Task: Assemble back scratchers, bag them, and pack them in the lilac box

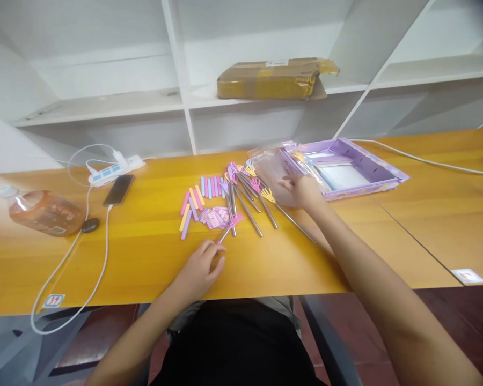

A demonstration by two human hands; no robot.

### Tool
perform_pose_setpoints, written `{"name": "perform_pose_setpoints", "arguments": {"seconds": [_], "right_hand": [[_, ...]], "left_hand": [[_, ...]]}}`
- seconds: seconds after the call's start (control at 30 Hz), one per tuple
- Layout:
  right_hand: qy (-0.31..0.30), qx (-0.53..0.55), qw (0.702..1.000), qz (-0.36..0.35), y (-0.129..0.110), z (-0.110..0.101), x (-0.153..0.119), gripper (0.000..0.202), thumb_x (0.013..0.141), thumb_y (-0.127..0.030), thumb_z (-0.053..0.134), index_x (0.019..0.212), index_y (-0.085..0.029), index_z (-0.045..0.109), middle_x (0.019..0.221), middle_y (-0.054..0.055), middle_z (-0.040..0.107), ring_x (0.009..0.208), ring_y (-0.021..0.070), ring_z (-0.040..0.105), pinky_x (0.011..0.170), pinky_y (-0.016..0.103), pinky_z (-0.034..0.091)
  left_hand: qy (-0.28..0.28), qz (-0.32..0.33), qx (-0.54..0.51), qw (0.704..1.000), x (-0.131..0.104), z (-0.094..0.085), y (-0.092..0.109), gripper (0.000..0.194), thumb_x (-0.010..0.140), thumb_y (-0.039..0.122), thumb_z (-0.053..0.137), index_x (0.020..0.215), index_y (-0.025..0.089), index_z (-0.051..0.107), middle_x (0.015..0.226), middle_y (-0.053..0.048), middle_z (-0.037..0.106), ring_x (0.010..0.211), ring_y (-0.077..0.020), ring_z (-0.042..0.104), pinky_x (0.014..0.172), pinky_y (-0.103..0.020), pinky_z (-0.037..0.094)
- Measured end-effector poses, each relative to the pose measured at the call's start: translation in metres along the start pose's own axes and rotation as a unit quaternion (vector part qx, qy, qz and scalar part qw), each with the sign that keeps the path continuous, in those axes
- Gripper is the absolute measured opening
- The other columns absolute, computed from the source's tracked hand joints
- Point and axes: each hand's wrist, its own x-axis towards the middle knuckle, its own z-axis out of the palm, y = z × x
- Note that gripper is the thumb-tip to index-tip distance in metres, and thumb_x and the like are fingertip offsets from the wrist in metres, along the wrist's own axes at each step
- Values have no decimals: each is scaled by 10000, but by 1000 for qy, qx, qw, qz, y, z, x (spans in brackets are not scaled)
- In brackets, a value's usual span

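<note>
My left hand [203, 268] is closed on the lower end of a back scratcher with a pink hand-shaped head [236, 220] and a short metal rod, low over the table. Ahead of it lies a pile of metal-rod back scratchers [247, 195] with pink, yellow, purple and blue heads. My right hand [300, 188] is at the left edge of a purple box [386, 185], its fingers bent on a clear plastic bag [265, 161]. Left of the pile are several coloured handle sleeves [187, 222] and small printed cards [216, 217].
A taped cardboard box [269, 80] sits on the white shelf behind the table [145, 268]. To the left are an orange drink bottle [46, 213], a phone [119, 190] on a cable, and a white power strip [116, 170]. A white cable crosses the right side.
</note>
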Motion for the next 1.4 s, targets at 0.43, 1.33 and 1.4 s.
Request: {"name": "perform_pose_setpoints", "arguments": {"seconds": [0.43,1.33,1.4], "right_hand": [[109,463,854,212,-4,-31,-9,766,1001,-909,313,851,-237,650,557,-83,280,443,142,242,431,309,244],[40,411,822,-391,-135,-25,-209,273,1172,-410,501,1256,-234,693,979,90,780,925,262,740,835,434,574],[66,465,849,-242,-134,-18,-210,289,1173,-384,459,1030,-250,672,853,59,691,780,233,666,742,403,537]], "left_hand": [[2,19,7,1000,-2,3,-4,220,1086,239,534,1249,230,681,1229,-104,684,1105,-246,717,988,-386,578],[49,-137,-375,915,-15,25,16,455,1022,643,676,1053,202,782,863,-43,714,747,-190,632,744,-325,561],[82,-126,-328,933,-15,25,17,443,1030,639,659,991,215,780,835,-40,697,794,-212,644,802,-354,580]]}}
